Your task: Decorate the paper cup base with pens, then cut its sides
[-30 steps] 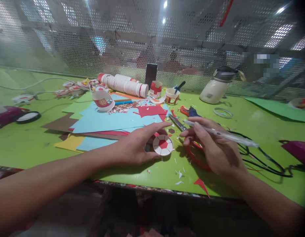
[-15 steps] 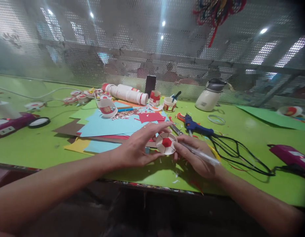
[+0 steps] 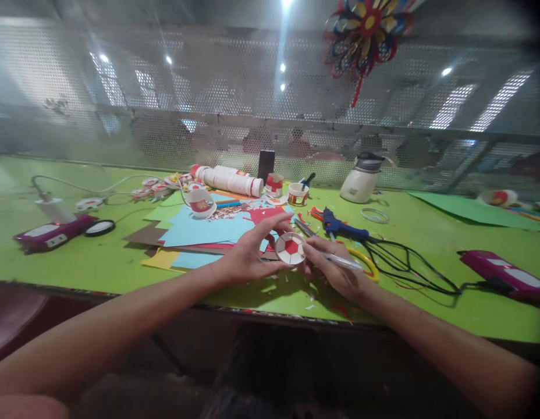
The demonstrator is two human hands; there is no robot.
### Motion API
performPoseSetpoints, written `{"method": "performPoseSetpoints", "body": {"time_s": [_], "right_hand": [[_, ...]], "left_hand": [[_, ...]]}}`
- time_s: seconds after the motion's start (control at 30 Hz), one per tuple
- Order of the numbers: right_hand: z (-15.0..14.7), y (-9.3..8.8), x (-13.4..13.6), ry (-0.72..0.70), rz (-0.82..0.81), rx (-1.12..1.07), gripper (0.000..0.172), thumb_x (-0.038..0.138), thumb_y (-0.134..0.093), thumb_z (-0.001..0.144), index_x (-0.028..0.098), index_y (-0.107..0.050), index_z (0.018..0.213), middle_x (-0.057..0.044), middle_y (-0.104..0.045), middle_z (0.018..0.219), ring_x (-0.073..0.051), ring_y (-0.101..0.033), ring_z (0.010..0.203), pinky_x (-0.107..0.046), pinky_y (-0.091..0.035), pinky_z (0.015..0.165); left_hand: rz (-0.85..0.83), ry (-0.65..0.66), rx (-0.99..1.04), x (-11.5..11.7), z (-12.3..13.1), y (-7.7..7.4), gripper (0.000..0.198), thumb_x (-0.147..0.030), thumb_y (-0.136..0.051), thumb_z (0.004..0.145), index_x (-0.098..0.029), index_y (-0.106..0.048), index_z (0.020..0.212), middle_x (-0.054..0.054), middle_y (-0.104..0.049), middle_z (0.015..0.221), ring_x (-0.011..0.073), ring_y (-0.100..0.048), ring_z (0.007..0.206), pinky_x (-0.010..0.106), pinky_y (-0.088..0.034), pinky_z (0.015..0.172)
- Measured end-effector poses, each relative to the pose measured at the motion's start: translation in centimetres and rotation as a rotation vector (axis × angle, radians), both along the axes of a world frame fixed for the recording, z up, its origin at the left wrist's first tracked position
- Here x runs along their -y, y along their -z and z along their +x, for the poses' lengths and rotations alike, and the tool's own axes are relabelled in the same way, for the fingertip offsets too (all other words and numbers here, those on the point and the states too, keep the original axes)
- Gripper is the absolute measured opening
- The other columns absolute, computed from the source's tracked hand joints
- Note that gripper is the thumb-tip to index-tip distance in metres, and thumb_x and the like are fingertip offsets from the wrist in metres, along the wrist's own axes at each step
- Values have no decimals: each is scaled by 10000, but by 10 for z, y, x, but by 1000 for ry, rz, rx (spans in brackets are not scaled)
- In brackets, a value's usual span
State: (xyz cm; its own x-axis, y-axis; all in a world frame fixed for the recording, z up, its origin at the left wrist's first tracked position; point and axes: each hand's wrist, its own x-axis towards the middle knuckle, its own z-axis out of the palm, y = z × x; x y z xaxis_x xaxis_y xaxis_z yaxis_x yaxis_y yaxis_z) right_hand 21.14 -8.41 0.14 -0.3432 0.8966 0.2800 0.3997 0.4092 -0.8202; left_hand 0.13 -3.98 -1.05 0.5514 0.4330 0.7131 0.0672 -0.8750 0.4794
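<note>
Readable text: none. Red print on the cut paper cup you hold, on the tipped cup and on the cup stack is too blurred for you to read.

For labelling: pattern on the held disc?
White disc, red centre, dark radial lines; head view.

Green table: coloured paper sheets centre, blue glue gun right. Far side: white jug, possibly a kettle.
</note>
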Motion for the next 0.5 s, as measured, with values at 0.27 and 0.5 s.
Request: {"method": "performPoseSetpoints", "body": {"time_s": [0.27, 0.5], "right_hand": [[-1, 13, -6, -11, 27, -62, 481, 602, -393, 926, 202, -568, 725, -7, -631, 620, -141, -605, 542, -276, -479, 584], [-1, 15, -8, -9, -13, -129, 428, 608, -441, 899, 211, -564, 794, 5, -642, 624, -138, -593, 511, -275, -478, 542]], "left_hand": [[231, -88, -68, -7, -4, 3, 731, -228, -701, 775, -239, -343, 1412, 117, -570, 1202, 226, -562, 1067, 368, -505, 890], [269, -187, -103, -8, 0, 4, 673, -200, -673, 774, -210, -367, 1374, 128, -555, 1231, 239, -543, 1116, 391, -486, 944]]}}
